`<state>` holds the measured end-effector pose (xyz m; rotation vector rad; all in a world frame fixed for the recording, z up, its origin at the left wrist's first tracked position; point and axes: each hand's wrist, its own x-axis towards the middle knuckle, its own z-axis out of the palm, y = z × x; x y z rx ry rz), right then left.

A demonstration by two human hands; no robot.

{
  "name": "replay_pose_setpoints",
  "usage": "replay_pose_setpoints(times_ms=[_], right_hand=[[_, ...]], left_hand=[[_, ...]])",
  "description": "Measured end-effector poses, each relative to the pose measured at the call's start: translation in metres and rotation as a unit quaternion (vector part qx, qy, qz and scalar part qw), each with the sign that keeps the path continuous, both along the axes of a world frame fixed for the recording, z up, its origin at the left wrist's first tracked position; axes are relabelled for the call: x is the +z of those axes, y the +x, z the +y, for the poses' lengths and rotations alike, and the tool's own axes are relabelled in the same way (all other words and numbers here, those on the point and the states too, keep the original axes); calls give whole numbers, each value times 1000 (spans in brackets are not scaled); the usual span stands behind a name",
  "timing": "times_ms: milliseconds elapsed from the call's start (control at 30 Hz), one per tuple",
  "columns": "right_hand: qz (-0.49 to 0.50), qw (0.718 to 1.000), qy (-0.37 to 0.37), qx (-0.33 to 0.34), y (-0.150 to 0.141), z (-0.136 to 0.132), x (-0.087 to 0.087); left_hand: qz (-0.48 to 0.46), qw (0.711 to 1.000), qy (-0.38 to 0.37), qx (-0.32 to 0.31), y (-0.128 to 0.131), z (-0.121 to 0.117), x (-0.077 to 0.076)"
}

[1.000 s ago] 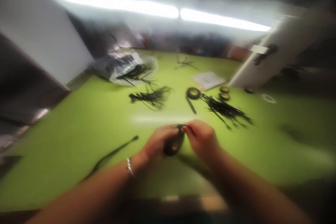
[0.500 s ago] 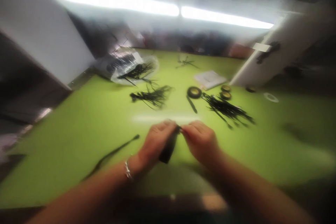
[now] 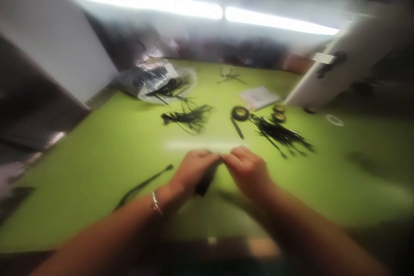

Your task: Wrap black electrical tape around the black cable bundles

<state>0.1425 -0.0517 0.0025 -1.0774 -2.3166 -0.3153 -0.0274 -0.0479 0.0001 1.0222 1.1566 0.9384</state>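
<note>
My left hand (image 3: 190,172) is closed around a black rectangular piece (image 3: 203,184), whose lower end shows below the palm; blur hides what kind of thing it is. Thumb and fingers of my right hand (image 3: 248,167) are pinched together against the left fingertips, at the upper end of that piece. Whatever lies between the right fingertips is too small and covered to make out. To the left of my hands, a black cable (image 3: 145,183) with a small end piece lies on the green table (image 3: 80,172), partly behind my left forearm.
Beyond my hands lie a bundle of black cables (image 3: 189,118), a roll of black tape (image 3: 240,113) with a loose end, and another cable bundle (image 3: 281,133). Smaller tape rolls (image 3: 278,117) and a white packet (image 3: 259,97) sit behind. A clear plastic bag (image 3: 155,79) stands back left.
My hands have drawn slightly closer at the fingertips, and the left hand has turned, covering more of the black piece. The things on the table have not moved.
</note>
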Motion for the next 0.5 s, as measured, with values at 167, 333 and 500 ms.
replay_pose_setpoints(times_ms=[167, 333, 500], right_hand=[[55, 997, -55, 25, 6, 6, 2], [17, 998, 37, 40, 9, 5, 5], [32, 997, -1, 66, 17, 13, 3]], left_hand=[[24, 999, 33, 23, -2, 2, 9], [-52, 998, -39, -20, -2, 2, 9], [-27, 999, -10, -23, -3, 3, 4]])
